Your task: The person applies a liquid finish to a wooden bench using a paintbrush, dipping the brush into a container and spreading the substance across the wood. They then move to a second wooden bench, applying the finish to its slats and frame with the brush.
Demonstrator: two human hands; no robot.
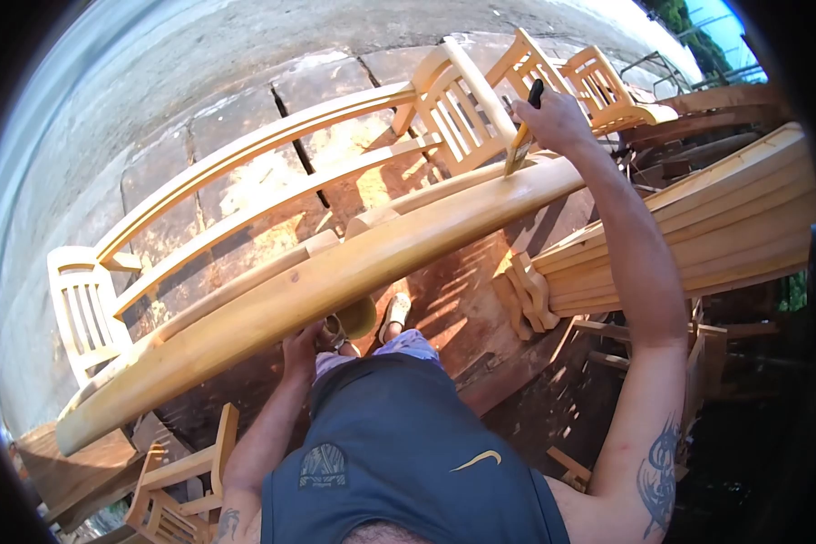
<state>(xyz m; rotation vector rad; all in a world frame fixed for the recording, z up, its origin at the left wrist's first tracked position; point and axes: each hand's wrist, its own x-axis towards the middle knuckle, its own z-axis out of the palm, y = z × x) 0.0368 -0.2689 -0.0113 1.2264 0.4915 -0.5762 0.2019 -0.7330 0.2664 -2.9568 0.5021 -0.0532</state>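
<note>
My right hand (pixel 558 118) is closed around a paintbrush (pixel 520 145) with a black handle. Its bristles point down at the upper edge of a long, pale yellow wooden rail (pixel 335 276), near the rail's right end. This rail slants across in front of me, part of a wooden bench with slatted ends (pixel 467 118). Low under the rail, my left hand (pixel 301 352) is closed at the side of a yellowish container (pixel 360 317). The rail covers part of the container, and some of the left fingers are hidden.
More slatted wooden seat pieces (pixel 598 86) stand beyond the right end. A stack of curved boards (pixel 680 231) lies at the right. A small wooden frame (pixel 181 471) is at lower left. My feet (pixel 395 313) are on reddish ground below the rail.
</note>
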